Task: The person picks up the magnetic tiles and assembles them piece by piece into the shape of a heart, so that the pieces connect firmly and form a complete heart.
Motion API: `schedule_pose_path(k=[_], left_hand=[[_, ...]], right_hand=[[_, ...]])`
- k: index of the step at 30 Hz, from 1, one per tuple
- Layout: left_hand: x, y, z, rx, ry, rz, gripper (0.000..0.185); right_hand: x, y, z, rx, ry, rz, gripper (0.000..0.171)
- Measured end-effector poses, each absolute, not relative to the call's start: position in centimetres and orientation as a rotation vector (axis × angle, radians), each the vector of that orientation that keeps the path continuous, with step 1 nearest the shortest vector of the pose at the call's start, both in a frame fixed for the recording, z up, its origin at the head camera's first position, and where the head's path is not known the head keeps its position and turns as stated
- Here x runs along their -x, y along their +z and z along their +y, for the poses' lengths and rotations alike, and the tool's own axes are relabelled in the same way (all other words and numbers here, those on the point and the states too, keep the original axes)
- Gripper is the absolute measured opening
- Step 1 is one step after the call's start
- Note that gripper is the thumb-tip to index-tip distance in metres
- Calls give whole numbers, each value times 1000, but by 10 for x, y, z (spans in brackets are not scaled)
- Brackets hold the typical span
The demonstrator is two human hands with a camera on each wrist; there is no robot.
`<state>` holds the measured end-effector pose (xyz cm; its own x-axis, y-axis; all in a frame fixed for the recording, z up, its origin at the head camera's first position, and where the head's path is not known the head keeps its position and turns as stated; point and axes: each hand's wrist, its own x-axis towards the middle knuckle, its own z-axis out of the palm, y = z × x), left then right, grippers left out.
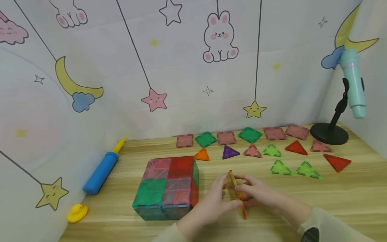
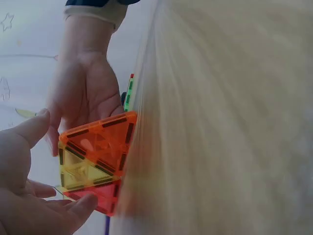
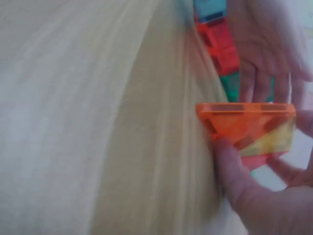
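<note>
Tile panel, head view: the tile panel (image 1: 240,197) stands edge-on on the worktop (image 1: 347,201), well in from the back edge, between the hands.
Obstacles, same view: a tile box (image 1: 166,181) near the left hand (image 1: 211,201) limits leftward room; loose tiles (image 1: 281,167) lie toward the back edge; a microphone (image 1: 354,84) occupies the back right corner.
Joints, left wrist: orange, yellow and red triangles, probably light, stiff and slick, liable to fold at seams; left fingertip touches red, full grip unclear.
Hold, right wrist: right hand (image 3: 274,200) grasps the panel, thumb on orange; best gripped across seams.
</note>
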<state>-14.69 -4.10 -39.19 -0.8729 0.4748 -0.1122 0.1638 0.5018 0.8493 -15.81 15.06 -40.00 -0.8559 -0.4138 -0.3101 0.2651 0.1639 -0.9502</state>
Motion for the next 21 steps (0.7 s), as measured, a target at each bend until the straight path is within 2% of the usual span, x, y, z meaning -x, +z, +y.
schedule_pose_path(k=[6, 13, 16, 21], left_hand=[[155, -403, -47, -542, 1471, 2282, 83], [146, -409, -55, -577, 1552, 2251, 80], [144, -409, -56, -526, 1548, 2242, 79], [145, -411, -57, -478, 1576, 2210, 78]], right_hand=[[154, -405, 148, 264, -1836, 1810, 71], [155, -406, 141, 322, -1816, 1854, 67], [173, -401, 147, 368, -1652, 2152, 61], [221, -392, 159, 519, -1103, 2783, 48]])
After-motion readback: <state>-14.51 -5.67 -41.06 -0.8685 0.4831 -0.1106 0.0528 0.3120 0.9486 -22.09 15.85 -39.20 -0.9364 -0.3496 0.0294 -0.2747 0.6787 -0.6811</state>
